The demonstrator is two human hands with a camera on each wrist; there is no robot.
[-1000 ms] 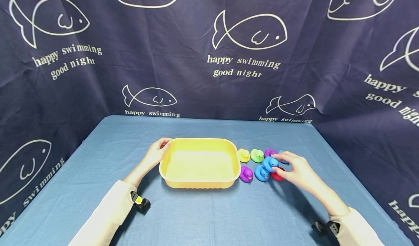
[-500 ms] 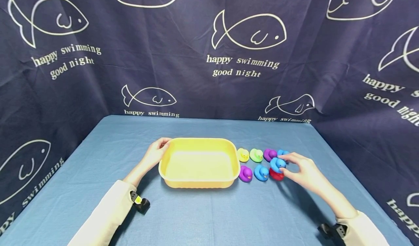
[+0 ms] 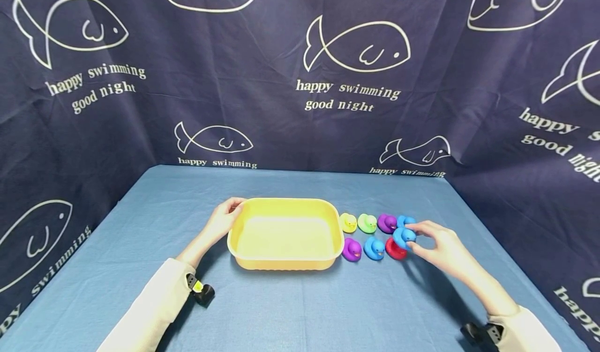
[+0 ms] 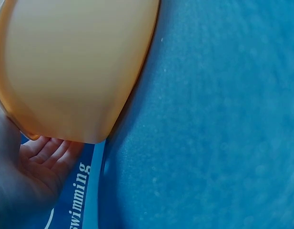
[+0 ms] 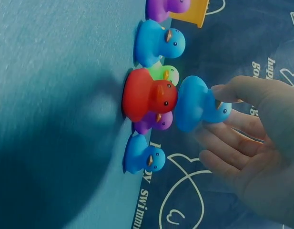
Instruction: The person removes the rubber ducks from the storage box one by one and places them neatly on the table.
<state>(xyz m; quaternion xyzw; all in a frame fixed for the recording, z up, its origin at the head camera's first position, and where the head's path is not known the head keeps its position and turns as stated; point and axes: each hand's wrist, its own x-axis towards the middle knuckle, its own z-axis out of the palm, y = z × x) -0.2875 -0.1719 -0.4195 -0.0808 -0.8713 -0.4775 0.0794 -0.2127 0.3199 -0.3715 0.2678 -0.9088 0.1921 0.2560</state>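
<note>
In the head view, my left hand (image 3: 221, 223) grips the left end of a yellow plastic basin (image 3: 286, 264), with fingers at the far left corner. The left wrist view shows those fingers behind the wall of the basin (image 4: 75, 71). My right hand (image 3: 440, 245) pinches a blue rubber duck (image 3: 402, 237) by its head between thumb and fingers. That duck hangs above the table, just behind and right of a red duck (image 3: 395, 250). From the right wrist view, the held duck (image 5: 190, 102) is lifted, and the red duck (image 5: 142, 98) stands on the cloth.
Right of the basin, ducks stand in two rows. The back row has a yellow duck (image 3: 348, 223), a green duck (image 3: 367, 224), a purple duck (image 3: 387, 223) and a blue duck (image 3: 405, 220). In front are another purple duck (image 3: 351, 250) and a blue duck (image 3: 374, 248).
My right hand has carried the blue duck to the right, from over the front blue duck to past the red one. The left hand and basin have stayed put.
</note>
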